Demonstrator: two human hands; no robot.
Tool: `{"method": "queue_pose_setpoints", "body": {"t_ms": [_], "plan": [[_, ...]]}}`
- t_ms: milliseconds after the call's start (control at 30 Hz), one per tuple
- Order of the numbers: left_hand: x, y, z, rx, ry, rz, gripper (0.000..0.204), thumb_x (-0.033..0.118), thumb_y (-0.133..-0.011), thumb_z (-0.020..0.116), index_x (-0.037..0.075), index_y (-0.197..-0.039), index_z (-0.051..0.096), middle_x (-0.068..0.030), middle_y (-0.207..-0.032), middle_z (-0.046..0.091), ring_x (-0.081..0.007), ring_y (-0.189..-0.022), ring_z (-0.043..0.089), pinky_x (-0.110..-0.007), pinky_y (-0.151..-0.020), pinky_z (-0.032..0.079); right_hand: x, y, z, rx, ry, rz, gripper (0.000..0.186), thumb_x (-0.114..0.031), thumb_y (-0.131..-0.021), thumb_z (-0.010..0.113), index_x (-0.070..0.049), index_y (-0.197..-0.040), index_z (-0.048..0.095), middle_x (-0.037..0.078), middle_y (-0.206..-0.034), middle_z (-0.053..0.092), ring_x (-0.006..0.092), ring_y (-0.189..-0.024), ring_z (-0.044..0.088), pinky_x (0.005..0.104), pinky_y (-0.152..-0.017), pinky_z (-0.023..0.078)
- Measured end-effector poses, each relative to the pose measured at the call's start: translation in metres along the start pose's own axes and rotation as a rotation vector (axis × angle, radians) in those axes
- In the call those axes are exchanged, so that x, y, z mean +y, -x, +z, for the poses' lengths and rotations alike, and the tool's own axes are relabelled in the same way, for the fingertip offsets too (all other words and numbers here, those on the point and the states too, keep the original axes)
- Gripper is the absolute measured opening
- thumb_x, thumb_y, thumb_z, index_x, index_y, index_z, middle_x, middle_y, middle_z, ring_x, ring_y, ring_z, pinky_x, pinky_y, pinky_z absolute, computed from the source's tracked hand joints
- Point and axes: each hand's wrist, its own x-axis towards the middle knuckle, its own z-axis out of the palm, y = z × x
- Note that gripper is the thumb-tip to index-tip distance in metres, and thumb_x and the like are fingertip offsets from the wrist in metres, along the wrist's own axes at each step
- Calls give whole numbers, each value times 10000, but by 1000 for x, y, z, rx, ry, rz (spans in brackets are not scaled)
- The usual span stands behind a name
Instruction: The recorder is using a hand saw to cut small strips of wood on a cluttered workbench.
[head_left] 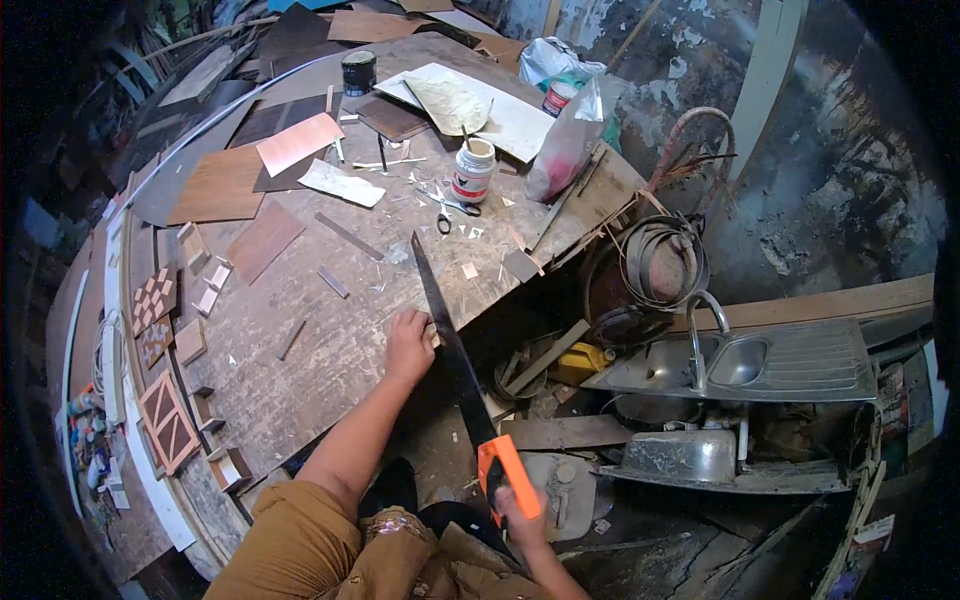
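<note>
My right hand (pixel 522 513) is wrapped round the orange and black handle of a handsaw (pixel 453 352). Its long dark blade slants up and to the left, passing the edge of the worn wooden table (pixel 340 330). At that edge my left hand (pixel 408 345) is closed on a small light piece of wood (pixel 433 333), mostly hidden by the fingers. The blade runs right beside this piece; whether its teeth touch the wood I cannot tell.
Scissors (pixel 446 212), an open white jar (pixel 473 170) and a dark can (pixel 358 73) stand or lie farther back. Thin wood sheets (pixel 215 185) and small wooden frames (pixel 170 422) are on the left. A metal sink (pixel 735 360) lies at the right, below the table's edge.
</note>
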Motion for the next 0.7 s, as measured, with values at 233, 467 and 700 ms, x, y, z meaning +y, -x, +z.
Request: {"method": "queue_pose_setpoints", "body": {"t_ms": [233,467,700], "plan": [[0,1,2,-15,-7,-26,176,3,-700,613,20,-869,568,-149,-906,540,-371,-905,498,-448,-787,415,10,0,-5,24,279,-283,267,-213,-816,699,9,-722,585,72,-582,544,182,-510,529,332,-487,422],[7,-1,1,-9,9,-18,159,19,-707,610,21,-861,571,-156,-890,540,-376,-894,498,-450,-788,413,27,1,0,39,125,-169,250,-203,-811,700,16,-741,602,88,-587,546,206,-502,529,335,-496,429],[2,1,0,-6,-3,-15,158,35,-705,608,25,-859,575,-153,-885,543,-374,-898,499,-447,-794,415,-4,-53,23,32,124,-305,221,-175,-806,695,21,-745,612,74,-596,564,185,-509,541,317,-511,439]]}}
